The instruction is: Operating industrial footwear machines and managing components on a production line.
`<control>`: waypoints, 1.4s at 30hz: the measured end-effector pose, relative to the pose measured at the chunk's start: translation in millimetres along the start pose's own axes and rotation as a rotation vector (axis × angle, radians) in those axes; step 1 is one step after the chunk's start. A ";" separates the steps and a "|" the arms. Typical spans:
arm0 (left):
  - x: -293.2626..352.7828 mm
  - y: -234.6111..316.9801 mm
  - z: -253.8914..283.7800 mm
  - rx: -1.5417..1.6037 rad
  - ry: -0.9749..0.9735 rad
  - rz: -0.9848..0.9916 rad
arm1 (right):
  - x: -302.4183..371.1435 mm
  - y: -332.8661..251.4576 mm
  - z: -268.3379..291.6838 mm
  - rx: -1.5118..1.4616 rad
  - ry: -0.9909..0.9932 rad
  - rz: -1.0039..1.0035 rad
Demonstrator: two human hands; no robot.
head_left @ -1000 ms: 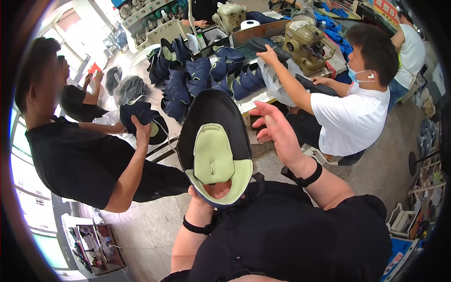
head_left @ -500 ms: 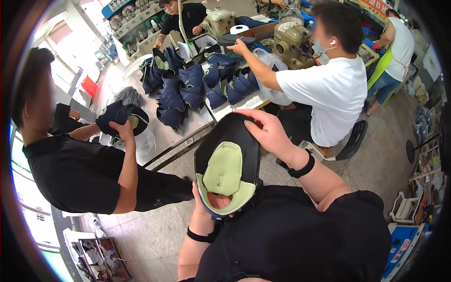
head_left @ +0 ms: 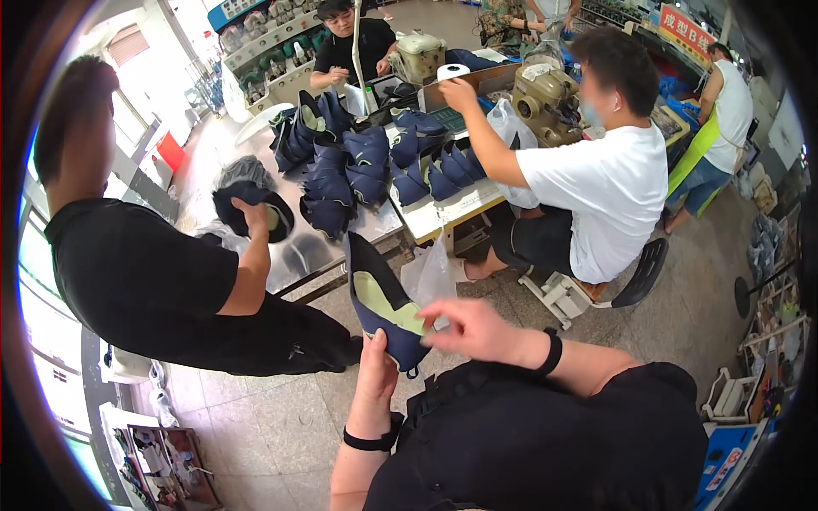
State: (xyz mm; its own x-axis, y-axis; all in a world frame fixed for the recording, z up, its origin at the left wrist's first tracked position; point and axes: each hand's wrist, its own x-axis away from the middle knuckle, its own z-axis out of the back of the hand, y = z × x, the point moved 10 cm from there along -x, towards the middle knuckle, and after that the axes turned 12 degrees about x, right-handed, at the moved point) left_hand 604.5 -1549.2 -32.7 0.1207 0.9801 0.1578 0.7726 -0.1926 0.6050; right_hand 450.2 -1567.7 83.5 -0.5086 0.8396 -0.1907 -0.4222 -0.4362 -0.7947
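In front of my body a navy shoe upper (head_left: 402,347) stands tilted, with black lining toward its far end and pale green padding (head_left: 372,294) inside. My left hand (head_left: 376,361) grips it from below at the near end, thumb on the navy outer side. At the right edge of the padded opening is my right hand (head_left: 473,330), its fingers bent and apart. Whether its fingertips touch the upper I cannot tell. A small loop hangs from the near end of the upper.
Many navy uppers (head_left: 327,170) lie stacked on a metal table (head_left: 294,266) ahead. At left, a person in black (head_left: 153,264) holds another upper (head_left: 279,217). A seated person in white (head_left: 601,183) works by a sewing machine (head_left: 545,98). A plastic bag (head_left: 433,277) hangs below the table edge.
The upper has turned from facing me to a side-on tilt. My right hand has left its far end and come down beside the near opening. The seated person no longer holds the dark flat piece.
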 end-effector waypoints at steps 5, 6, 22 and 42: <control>6.1 10.2 1.1 -0.134 0.021 -0.078 | 7.1 5.3 -49.1 -0.006 -0.022 0.067; 6.6 12.2 -2.3 -0.122 0.013 -0.069 | 1.3 10.6 -50.8 -0.071 -0.013 0.035; 19.5 50.2 93.4 -0.315 0.360 0.161 | -167.1 201.4 100.3 0.312 0.760 -0.246; -19.5 104.8 139.1 -0.278 0.713 0.060 | -392.8 216.0 54.5 0.850 0.550 -0.016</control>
State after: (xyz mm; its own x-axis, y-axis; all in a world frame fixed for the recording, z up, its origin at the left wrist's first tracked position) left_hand 769.8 -1581.6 -80.9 -0.3465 0.7173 0.6046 0.5807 -0.3421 0.7387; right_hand 517.9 -2009.4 18.2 -0.1728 0.7866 -0.5928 -0.9295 -0.3293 -0.1661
